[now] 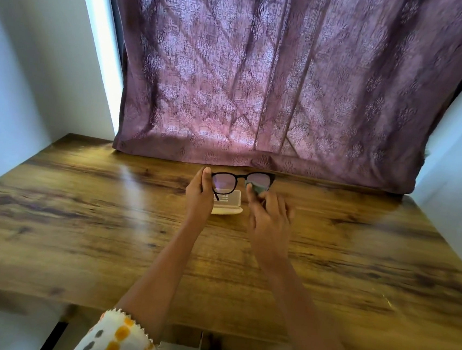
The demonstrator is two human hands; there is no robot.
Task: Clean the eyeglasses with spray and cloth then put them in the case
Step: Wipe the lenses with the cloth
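Observation:
Black-framed eyeglasses (238, 177) are held up above the far middle of the wooden table (79, 216). My left hand (200, 197) pinches the frame's left corner at the hinge. My right hand (269, 215) pinches a small grey-green cloth (257, 188) against the right lens, thumb on the near side. Below the glasses an open pale case (228, 204) lies on the table, partly hidden by my left hand. No spray bottle is in view.
A purple patterned curtain (274, 94) hangs behind the table's far edge. White walls close in on the left and right. The table's front edge runs near my forearms.

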